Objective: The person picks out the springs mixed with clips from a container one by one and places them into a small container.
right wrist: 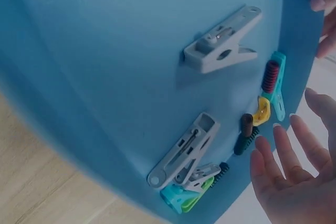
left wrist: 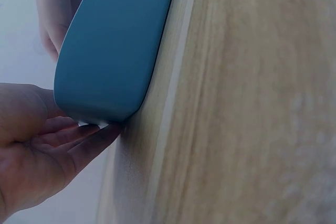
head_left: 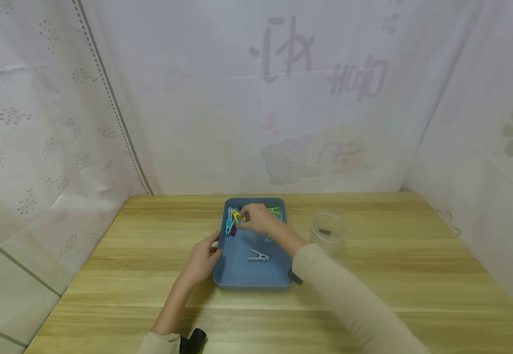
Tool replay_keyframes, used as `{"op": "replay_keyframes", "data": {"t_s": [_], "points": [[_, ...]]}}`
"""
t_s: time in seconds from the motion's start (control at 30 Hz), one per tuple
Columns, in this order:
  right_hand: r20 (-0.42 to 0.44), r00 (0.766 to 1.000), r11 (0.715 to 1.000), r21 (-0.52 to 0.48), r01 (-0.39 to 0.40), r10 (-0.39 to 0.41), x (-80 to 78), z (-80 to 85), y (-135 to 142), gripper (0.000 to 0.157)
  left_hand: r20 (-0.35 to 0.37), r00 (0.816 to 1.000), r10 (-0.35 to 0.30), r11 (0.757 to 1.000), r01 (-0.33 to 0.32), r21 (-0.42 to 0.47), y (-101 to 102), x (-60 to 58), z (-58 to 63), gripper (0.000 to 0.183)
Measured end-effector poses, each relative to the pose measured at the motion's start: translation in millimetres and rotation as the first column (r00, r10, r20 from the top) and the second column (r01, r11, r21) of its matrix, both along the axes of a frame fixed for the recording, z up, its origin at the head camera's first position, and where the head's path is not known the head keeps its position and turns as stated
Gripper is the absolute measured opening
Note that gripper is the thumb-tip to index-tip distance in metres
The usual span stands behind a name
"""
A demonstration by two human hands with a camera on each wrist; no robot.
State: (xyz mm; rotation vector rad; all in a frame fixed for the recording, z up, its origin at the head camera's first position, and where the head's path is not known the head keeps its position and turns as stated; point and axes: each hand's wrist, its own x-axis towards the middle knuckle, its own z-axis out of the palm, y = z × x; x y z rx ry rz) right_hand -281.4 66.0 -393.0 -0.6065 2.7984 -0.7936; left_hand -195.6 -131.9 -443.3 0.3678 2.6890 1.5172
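A blue tray (head_left: pixel 252 275) holds several clothespins. My left hand (head_left: pixel 201 260) touches its left side with extended fingers (left wrist: pixel 86 142). Over the far left part of the tray is my right hand (head_left: pixel 258 218), its fingertips close to a yellow clothespin (head_left: pixel 236 216). In the right wrist view the fingers (right wrist: pixel 286 153) of that hand are spread, with nothing seen between them. Teal clothespins (head_left: pixel 228 227) and a dark red ribbed piece (right wrist: pixel 271 76) lie by the left wall. One grey clothespin (right wrist: pixel 223 43) lies toward the middle; a green one (head_left: pixel 275 211) is at the far right.
Right of the tray stands a clear round container (head_left: pixel 328 227) with a small dark piece (head_left: pixel 324 232) inside. The wooden table (head_left: pixel 398 275) extends to both sides. Patterned white cloth (head_left: pixel 203 123) hangs behind it.
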Motion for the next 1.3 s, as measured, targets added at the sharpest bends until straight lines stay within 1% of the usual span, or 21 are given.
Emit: {"op": "replay_keyframes", "data": {"t_s": [0.17,0.37,0.8,0.87,1.07,1.3], "points": [[0.012,1.000,1.000,0.015,0.000,0.000,-2.3,-9.2,-5.8,0.034,0.004,1.000,-0.003,1.000,0.003,0.000,-0.3,0.5,0.6,0.055],[0.033,0.999,1.000,0.019,-0.002,0.001,-2.1,-17.2,-9.5,0.034,0.005,1.000,-0.007,1.000,0.007,0.016,-0.8,1.9,-0.6,0.054],[0.032,0.999,0.993,0.117,0.023,-0.027,-7.4,-18.2,-21.2,0.038,0.010,1.000,-0.010,1.000,0.010,0.030,-1.8,3.1,-1.1,0.055],[0.027,0.999,0.991,0.133,0.028,-0.032,-7.1,-20.0,-21.7,0.039,0.014,1.000,-0.013,0.999,0.012,0.032,-2.2,3.5,-2.0,0.054],[0.014,0.998,0.984,0.169,0.052,-0.055,-5.7,-28.8,-22.6,0.038,0.016,1.000,-0.015,0.999,0.014,0.036,-3.2,5.2,-2.9,0.054],[-0.015,0.997,0.985,0.158,0.073,-0.072,-3.6,-36.4,-23.1,0.036,0.001,1.000,-0.023,0.999,0.023,0.038,-5.1,7.7,-1.8,0.053]]}}
